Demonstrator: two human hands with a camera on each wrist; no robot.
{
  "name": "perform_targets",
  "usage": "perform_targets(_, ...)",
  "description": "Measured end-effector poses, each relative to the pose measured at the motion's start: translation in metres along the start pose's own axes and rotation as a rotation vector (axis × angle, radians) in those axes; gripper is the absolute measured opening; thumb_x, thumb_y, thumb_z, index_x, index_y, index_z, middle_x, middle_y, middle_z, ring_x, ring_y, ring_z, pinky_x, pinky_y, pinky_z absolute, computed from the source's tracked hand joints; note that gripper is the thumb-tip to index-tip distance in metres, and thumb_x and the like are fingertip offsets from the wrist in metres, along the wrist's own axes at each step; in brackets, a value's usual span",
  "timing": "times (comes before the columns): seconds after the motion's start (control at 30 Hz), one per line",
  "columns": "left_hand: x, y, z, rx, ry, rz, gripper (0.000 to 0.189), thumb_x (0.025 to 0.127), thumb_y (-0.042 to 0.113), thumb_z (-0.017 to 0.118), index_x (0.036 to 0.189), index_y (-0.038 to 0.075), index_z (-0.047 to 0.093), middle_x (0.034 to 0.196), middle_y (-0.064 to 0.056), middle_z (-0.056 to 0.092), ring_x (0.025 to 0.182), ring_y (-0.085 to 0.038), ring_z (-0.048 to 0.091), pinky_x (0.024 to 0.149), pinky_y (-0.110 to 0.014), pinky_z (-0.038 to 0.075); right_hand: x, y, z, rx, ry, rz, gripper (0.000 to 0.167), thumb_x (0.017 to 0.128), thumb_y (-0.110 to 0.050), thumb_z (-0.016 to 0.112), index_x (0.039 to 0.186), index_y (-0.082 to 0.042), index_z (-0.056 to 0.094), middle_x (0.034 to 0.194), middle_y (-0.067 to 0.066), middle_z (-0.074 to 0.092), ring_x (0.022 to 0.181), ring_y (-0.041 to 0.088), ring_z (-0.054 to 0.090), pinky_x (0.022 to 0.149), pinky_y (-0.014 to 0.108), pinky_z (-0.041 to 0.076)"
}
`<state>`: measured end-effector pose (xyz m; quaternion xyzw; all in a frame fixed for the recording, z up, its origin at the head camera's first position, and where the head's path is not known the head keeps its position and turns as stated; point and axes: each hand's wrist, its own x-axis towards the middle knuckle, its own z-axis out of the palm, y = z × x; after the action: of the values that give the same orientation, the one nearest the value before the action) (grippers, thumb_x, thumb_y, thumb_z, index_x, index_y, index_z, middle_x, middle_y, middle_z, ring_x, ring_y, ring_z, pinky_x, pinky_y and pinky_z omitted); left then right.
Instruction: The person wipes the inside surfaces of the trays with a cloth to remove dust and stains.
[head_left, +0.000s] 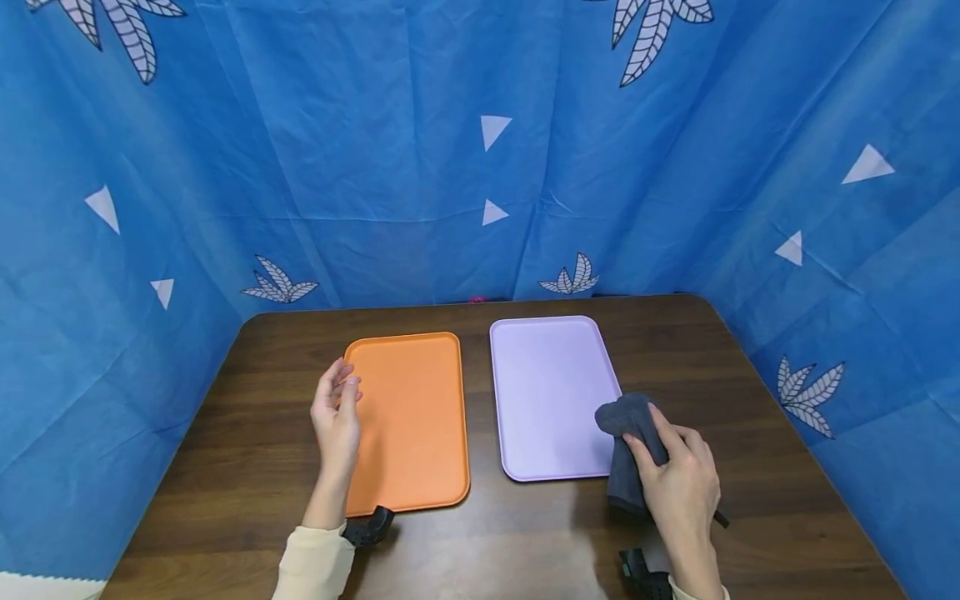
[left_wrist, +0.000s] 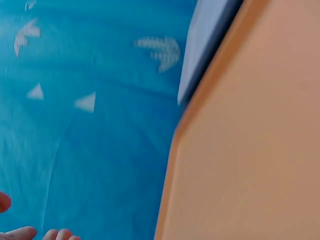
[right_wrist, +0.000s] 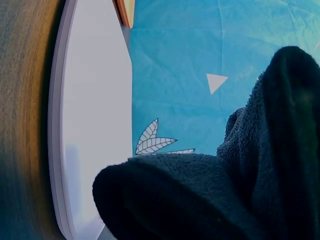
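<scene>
A dark grey towel (head_left: 630,479) is pinched between the thumb and fingers of my right hand (head_left: 684,479), bunched at the top and hanging beside the right edge of the purple tray (head_left: 551,400). In the right wrist view the fuzzy towel (right_wrist: 240,185) fills the lower right and hides the hand. Over the left edge of the orange tray (head_left: 412,425) my left hand (head_left: 337,417) hovers with relaxed, slightly bent fingers and nothing in them. Only fingertips (left_wrist: 20,233) of that hand show in the left wrist view, at the bottom left.
Both trays lie side by side on a dark wooden table (head_left: 480,542). A blue curtain (head_left: 375,167) with leaf and triangle prints surrounds the table's back and sides. Each wrist wears a black camera mount, one of them (head_left: 367,527) near the orange tray's front edge.
</scene>
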<state>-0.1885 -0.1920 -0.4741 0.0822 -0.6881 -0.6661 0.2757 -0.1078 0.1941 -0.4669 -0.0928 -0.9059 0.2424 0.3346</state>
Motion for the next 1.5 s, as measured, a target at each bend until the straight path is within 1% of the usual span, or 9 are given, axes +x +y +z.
perform_targets(0.1, 0.009, -0.004, -0.024, 0.035, 0.030, -0.057, 0.041, 0.100, 0.009, 0.051, 0.139, -0.005, 0.046, 0.116, 0.000, 0.056, 0.099, -0.003, 0.056, 0.080, -0.009, 0.048, 0.000, 0.000, 0.001, -0.001, -0.001, 0.001, 0.055, 0.070, -0.015, 0.088, 0.122, -0.008, 0.069, 0.095, 0.024, 0.064, 0.083, 0.039, 0.059, 0.061, 0.056, 0.049)
perform_targets(0.33, 0.027, -0.021, -0.065, 0.123, 0.029, -0.248, 0.051, 0.102, 0.023, 0.049, 0.147, 0.002, 0.037, 0.133, -0.010, 0.044, 0.102, 0.002, 0.047, 0.082, -0.012, 0.044, -0.001, -0.001, 0.004, 0.010, 0.003, 0.006, 0.054, 0.070, -0.016, 0.088, 0.121, -0.009, 0.069, 0.095, 0.022, 0.065, 0.085, 0.038, 0.060, 0.063, 0.056, 0.048)
perform_targets(0.5, 0.030, -0.037, -0.075, 0.232, -0.055, -0.339, 0.053, 0.103, 0.026, 0.048, 0.149, 0.004, 0.035, 0.144, -0.015, 0.041, 0.103, 0.002, 0.045, 0.081, -0.011, 0.042, -0.001, -0.001, 0.006, 0.016, -0.001, 0.000, 0.055, 0.070, -0.016, 0.088, 0.121, -0.009, 0.069, 0.095, 0.022, 0.065, 0.085, 0.038, 0.060, 0.063, 0.055, 0.049)
perform_targets(0.63, 0.030, -0.050, -0.075, 0.303, -0.142, -0.363, 0.055, 0.102, 0.028, 0.049, 0.149, 0.003, 0.035, 0.147, -0.019, 0.040, 0.118, -0.014, 0.045, 0.083, -0.012, 0.036, -0.001, -0.002, 0.007, 0.026, 0.005, -0.016, 0.055, 0.070, -0.017, 0.088, 0.121, -0.010, 0.070, 0.095, 0.021, 0.065, 0.085, 0.037, 0.060, 0.063, 0.055, 0.049)
perform_targets(0.77, 0.029, -0.059, -0.073, 0.360, -0.181, -0.353, 0.055, 0.102, 0.029, 0.050, 0.149, 0.003, 0.036, 0.149, -0.020, 0.039, 0.128, -0.029, 0.040, 0.078, -0.007, 0.035, -0.001, -0.002, 0.010, 0.040, 0.015, -0.034, 0.055, 0.069, -0.017, 0.089, 0.120, -0.010, 0.070, 0.094, 0.021, 0.065, 0.084, 0.037, 0.060, 0.064, 0.055, 0.049)
perform_targets(0.93, 0.027, -0.068, -0.072, 0.398, -0.173, -0.316, 0.052, 0.101, 0.026, 0.054, 0.146, 0.003, 0.041, 0.145, -0.020, 0.042, 0.126, -0.031, 0.041, 0.072, -0.001, 0.035, -0.001, -0.007, 0.015, 0.054, 0.007, -0.057, 0.055, 0.069, -0.017, 0.089, 0.120, -0.009, 0.070, 0.093, 0.022, 0.065, 0.084, 0.038, 0.061, 0.064, 0.055, 0.050)
perform_targets(1.1, 0.024, -0.074, -0.069, 0.523, -0.191, -0.238, 0.051, 0.098, 0.025, 0.059, 0.141, 0.001, 0.046, 0.140, -0.022, 0.042, 0.124, -0.034, 0.043, 0.092, -0.028, 0.040, 0.000, -0.012, 0.019, 0.070, -0.004, -0.063, 0.055, 0.069, -0.018, 0.089, 0.120, -0.010, 0.070, 0.093, 0.022, 0.065, 0.085, 0.037, 0.061, 0.064, 0.055, 0.051)
perform_targets(1.23, 0.021, -0.078, -0.066, 0.631, -0.210, -0.170, 0.051, 0.095, 0.023, 0.064, 0.136, -0.003, 0.050, 0.142, -0.025, 0.040, 0.125, -0.040, 0.037, 0.100, -0.051, 0.033, 0.000, -0.016, 0.022, 0.077, -0.010, -0.060, 0.055, 0.069, -0.018, 0.089, 0.120, -0.011, 0.070, 0.094, 0.021, 0.065, 0.084, 0.037, 0.062, 0.064, 0.055, 0.051)
perform_targets(1.5, 0.020, -0.083, -0.063, 0.730, -0.218, -0.039, 0.042, 0.093, 0.011, 0.065, 0.126, -0.013, 0.057, 0.139, -0.029, 0.041, 0.122, -0.048, 0.034, 0.099, -0.057, 0.029, 0.005, -0.024, 0.029, 0.099, -0.008, -0.081, 0.056, 0.068, -0.016, 0.089, 0.120, -0.010, 0.070, 0.093, 0.021, 0.065, 0.085, 0.036, 0.061, 0.063, 0.054, 0.051)
